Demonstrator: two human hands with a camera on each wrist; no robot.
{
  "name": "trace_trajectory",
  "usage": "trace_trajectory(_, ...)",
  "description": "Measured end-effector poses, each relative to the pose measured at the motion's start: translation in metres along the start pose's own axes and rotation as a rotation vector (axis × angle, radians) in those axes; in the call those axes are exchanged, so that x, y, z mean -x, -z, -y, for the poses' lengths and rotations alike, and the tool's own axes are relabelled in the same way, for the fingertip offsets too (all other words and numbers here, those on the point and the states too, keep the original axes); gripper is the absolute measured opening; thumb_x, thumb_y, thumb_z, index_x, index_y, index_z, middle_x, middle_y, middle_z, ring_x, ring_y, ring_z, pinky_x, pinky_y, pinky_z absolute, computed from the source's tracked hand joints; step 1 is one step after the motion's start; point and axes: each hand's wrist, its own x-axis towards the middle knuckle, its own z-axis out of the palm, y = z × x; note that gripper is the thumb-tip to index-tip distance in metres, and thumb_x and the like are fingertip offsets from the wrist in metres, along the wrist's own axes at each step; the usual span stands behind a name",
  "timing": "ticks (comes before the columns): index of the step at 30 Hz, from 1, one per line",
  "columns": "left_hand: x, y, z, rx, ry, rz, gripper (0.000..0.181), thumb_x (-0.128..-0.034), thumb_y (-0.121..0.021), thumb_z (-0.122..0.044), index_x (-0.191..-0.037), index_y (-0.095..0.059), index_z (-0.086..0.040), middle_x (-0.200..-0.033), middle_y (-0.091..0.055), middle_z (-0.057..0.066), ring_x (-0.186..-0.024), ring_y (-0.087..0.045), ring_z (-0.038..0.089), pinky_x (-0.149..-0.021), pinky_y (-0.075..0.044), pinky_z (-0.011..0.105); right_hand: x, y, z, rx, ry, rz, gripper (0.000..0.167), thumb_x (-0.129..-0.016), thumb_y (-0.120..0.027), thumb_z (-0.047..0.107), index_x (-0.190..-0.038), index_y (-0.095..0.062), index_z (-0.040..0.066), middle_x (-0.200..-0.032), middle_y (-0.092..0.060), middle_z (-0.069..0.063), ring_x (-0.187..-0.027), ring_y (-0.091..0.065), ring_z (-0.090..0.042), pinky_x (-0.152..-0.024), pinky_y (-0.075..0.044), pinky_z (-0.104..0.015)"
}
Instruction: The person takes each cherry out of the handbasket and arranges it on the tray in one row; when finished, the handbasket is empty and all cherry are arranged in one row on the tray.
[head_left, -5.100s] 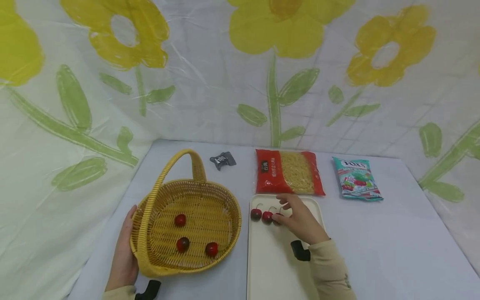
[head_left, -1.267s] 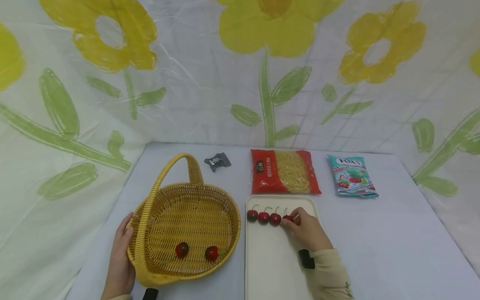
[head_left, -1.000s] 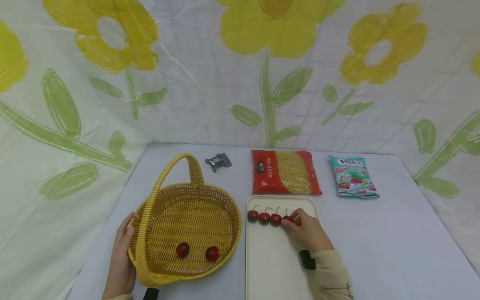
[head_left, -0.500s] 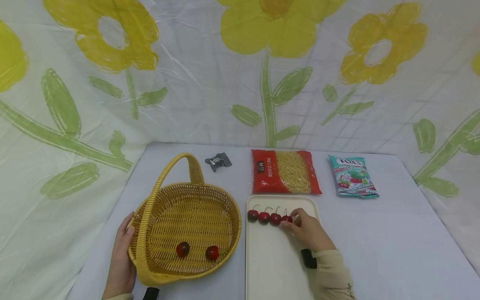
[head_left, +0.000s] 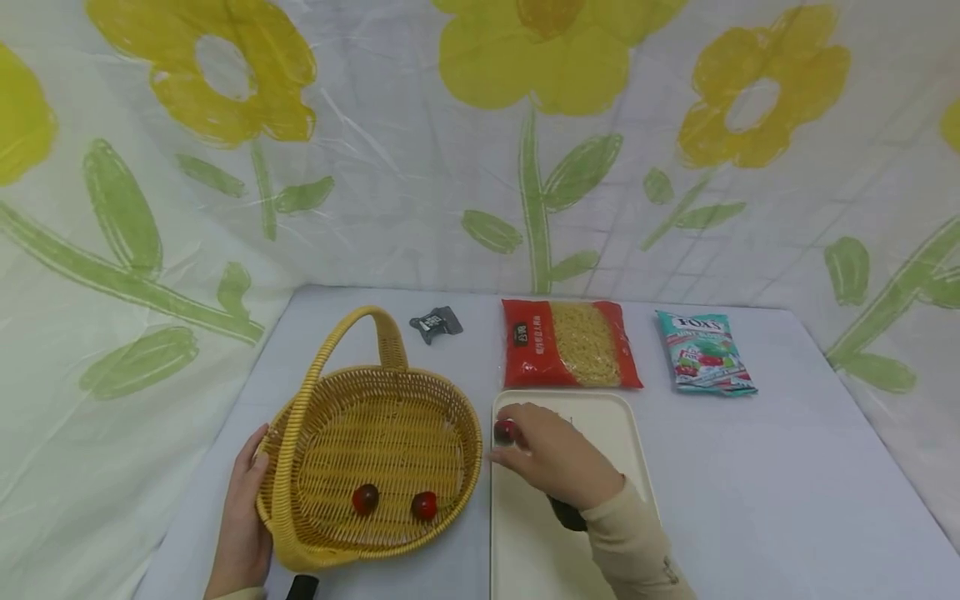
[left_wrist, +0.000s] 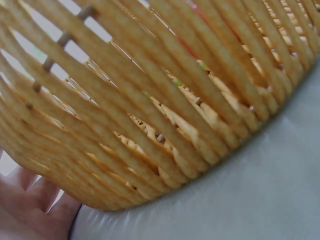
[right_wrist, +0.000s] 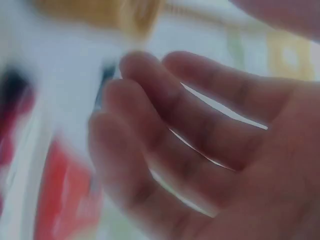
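My left hand (head_left: 242, 521) rests against the outer left side of a yellow wicker basket (head_left: 375, 554), its fingers along the wall; part of it also shows beside the basket weave in the left wrist view. Inside the basket lie two dark red cherries, one near the middle (head_left: 365, 499) and one at the right (head_left: 424, 506). My right hand (head_left: 558, 454) is over the cream tray (head_left: 525, 550), fingers loosely bent and nothing between them in the right wrist view (right_wrist: 200, 135). A cherry (head_left: 504, 431) shows by its fingertips at the tray's left edge. The hand hides the other cherries there.
Behind the tray lies a red bag of pasta (head_left: 572, 343). To its right is a teal candy bag (head_left: 707, 352). A small dark wrapped packet (head_left: 437, 323) sits behind the basket. A flowered sheet (head_left: 420, 167) hangs at the back.
One cherry went from the basket to the right end of the row on the tray. My right hand then let go of it and moved left across the row. The left hand stays at the basket.
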Motion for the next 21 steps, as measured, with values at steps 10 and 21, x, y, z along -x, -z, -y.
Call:
trace_trajectory(10,0.001,-0.002,0.000,-0.085,0.048,-0.029,0.059,-0.1017,-0.036,-0.047,-0.154,-0.012,-0.030,-0.155,-0.017,0.003,-0.119,-0.043,-0.004,-0.089,-0.045,0.011,-0.067,-0.052,0.091,0.318,0.255,0.275,0.043,-0.086,-0.068,0.044,-0.117,-0.063,0.014,-0.108,-0.066,0.003,-0.101,-0.059,-0.011,-0.089,-0.048,-0.023)
trace_trajectory(21,0.002,-0.005,-0.005,-0.122,0.058,-0.047,0.059,-0.1007,-0.035,-0.051,-0.153,-0.013,-0.034,-0.157,-0.013,0.002,-0.130,-0.033,0.006,-0.090,-0.041,0.009,-0.087,-0.099,0.120,0.503,0.311,0.399,0.026,-0.079,-0.078,0.027,-0.072,-0.054,0.020,-0.063,-0.052,0.012,-0.057,-0.043,-0.004,-0.050,-0.036,-0.017)
